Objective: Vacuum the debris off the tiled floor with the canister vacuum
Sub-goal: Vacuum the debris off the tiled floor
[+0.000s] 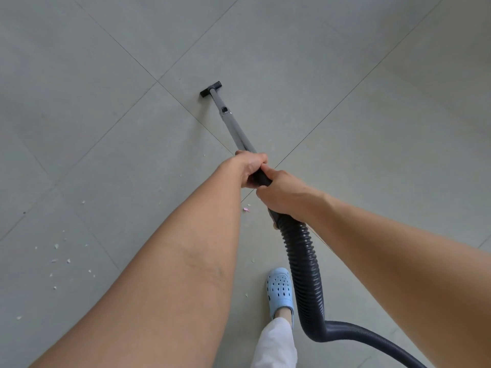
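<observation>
A grey vacuum wand [233, 126] runs forward from my hands to a small black floor nozzle [210, 88] resting on the grey tiled floor [106, 75] near a grout crossing. My left hand [251, 167] grips the wand's upper end. Just behind it, my right hand [284, 196] grips the black handle where the ribbed dark hose [305, 274] begins. The hose drops beside my foot and curves off to the lower right. Small pale scraps of debris [57, 257] lie scattered at the lower left, and a pink bit [246, 209] lies under my hands. The canister is out of view.
My foot in a light blue clog [280, 288] stands on the floor beneath my arms, with a white trouser leg [275, 343] above it. A few more scraps lie near the foot and left of my left arm.
</observation>
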The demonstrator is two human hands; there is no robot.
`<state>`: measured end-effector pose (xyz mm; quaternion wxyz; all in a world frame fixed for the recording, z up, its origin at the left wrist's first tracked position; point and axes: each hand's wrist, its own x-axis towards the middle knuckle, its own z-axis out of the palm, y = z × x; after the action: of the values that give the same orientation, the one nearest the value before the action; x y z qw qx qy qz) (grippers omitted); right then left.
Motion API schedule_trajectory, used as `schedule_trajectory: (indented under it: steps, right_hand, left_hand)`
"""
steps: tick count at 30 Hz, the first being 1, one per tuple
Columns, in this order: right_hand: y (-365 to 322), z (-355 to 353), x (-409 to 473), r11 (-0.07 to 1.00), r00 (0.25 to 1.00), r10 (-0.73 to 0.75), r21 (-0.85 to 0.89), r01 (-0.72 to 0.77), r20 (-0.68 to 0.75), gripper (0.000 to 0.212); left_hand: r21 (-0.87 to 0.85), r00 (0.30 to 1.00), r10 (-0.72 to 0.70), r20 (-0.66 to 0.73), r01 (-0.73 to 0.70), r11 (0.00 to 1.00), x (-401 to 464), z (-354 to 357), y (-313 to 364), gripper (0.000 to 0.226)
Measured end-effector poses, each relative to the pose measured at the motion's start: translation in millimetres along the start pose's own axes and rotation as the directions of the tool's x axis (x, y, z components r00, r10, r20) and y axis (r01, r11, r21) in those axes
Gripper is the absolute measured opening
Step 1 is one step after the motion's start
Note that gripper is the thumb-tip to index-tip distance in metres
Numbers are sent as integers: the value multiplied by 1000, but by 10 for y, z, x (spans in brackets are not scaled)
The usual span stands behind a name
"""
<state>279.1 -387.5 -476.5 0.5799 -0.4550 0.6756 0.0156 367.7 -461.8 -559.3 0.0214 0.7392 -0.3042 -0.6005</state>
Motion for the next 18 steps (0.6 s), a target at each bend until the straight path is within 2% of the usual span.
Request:
schedule_trajectory:
  steps: [3,10,18]
  right_hand:
    - [46,111,-97,1000,1000,-4,26,4,15,58]
    - [330,441,-656,1000,999,11,18,-12,36,66]
    - [1045,842,-1576,999,998,25,-37,-23,51,68]
  left_hand:
    - [47,999,-33,-1,33,998,-110,-3,-97,43]
    - [23,997,-77,27,76,997,-553,151,-623,44]
    - [7,993,-94,77,94,996,-1348,667,-1431,41]
